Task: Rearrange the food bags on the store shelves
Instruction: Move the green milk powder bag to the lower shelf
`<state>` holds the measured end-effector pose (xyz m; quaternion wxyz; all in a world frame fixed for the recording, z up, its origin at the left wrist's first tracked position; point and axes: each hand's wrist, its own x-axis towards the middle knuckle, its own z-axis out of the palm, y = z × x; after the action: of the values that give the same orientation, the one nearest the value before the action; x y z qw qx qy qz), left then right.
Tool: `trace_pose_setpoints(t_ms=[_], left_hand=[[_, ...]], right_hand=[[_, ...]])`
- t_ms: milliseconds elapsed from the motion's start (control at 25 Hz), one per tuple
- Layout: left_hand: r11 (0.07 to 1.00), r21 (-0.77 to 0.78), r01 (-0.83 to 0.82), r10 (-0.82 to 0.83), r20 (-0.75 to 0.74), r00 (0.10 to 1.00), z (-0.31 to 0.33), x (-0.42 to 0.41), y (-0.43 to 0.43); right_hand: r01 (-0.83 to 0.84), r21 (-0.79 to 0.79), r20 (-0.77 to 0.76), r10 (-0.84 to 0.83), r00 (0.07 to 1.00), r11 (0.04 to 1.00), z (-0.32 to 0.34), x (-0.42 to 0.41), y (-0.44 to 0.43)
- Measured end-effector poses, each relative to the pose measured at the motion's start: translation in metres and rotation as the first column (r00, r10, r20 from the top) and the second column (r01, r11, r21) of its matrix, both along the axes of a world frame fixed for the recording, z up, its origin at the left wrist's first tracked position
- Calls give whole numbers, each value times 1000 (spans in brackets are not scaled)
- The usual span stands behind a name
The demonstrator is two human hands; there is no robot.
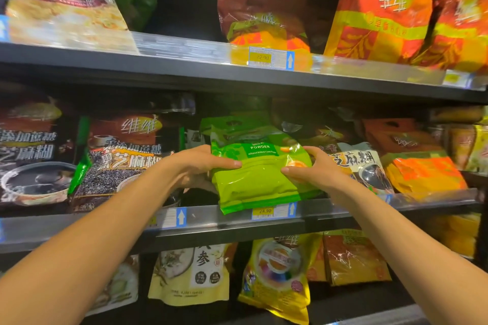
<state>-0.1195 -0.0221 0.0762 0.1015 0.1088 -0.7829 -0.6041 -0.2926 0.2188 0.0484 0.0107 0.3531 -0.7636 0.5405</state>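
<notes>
A bright green powder bag [260, 179] lies tilted on the middle shelf [211, 221], its lower edge hanging over the shelf's front rail. My left hand [203, 163] grips its left side, thumb on the front. On the bag's right side my right hand [314, 166] holds it the same way. Another green bag [232, 124] stands behind it. Dark sesame-paste bags [124, 155] stand to the left, and a white-labelled sesame bag [361, 163] leans to the right.
The top shelf [184, 66] carries an oat bag [68, 0], a brown-orange bag [264, 16] and orange-yellow bags [390, 10]. Yellow and cream bags [277, 274] stand on the lower shelf. Orange bags [422, 169] fill the middle shelf's right. Price tags [272, 58] line the rails.
</notes>
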Motion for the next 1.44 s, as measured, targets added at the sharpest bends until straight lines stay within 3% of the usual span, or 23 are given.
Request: trace_pose_setpoints(t_ms=[120,360,600,760,840,920,1000,1120,1240,1280,1320,1400,1440], left_hand=[[996,2,-84,84,-53,995,-5,-8,6],[996,-79,-35,25,-127,992,-8,0,16],[986,-133,-99,71,-197,978,7,-7,8],[976,-119,-185,167,-149,975,-8,-21,-7],[951,-194,-240,220,-122,968,-19,-27,-15],[891,-372,-261,238,-107,965,-22,-29,-19],[770,-590,-244,263,-55,963,-19,-22,-12],[551,-793,-259,336,-73,939,-16,-6,2],[404,-844,-352,340,-219,915,-20,8,12],[415,-848,-330,297,-217,930,-22,10,13],[490,-828,-272,229,-178,957,-23,11,13],[656,-750,-83,83,-37,996,-25,9,15],[693,-721,-21,40,9,999,-25,7,15]], right_hand=[[61,26,-22,-60,998,998,5,-5,1],[57,52,-94,-52,994,997,0,-7,13],[55,4,-106,-54,993,998,11,-9,14],[127,95,-175,-109,979,987,3,-4,-6],[247,195,-267,-191,945,949,-7,-4,-20],[441,289,-442,-290,849,850,-15,-5,-29],[548,338,-547,-314,776,765,-16,-3,-31],[527,413,-545,-262,796,743,-15,0,-24],[509,338,-616,-222,756,792,-15,6,-18],[462,304,-634,-185,751,833,-13,7,-18],[390,303,-633,-122,764,870,-9,9,-18],[224,439,-537,53,842,870,-3,8,-18],[156,509,-473,123,872,847,-2,7,-19]])
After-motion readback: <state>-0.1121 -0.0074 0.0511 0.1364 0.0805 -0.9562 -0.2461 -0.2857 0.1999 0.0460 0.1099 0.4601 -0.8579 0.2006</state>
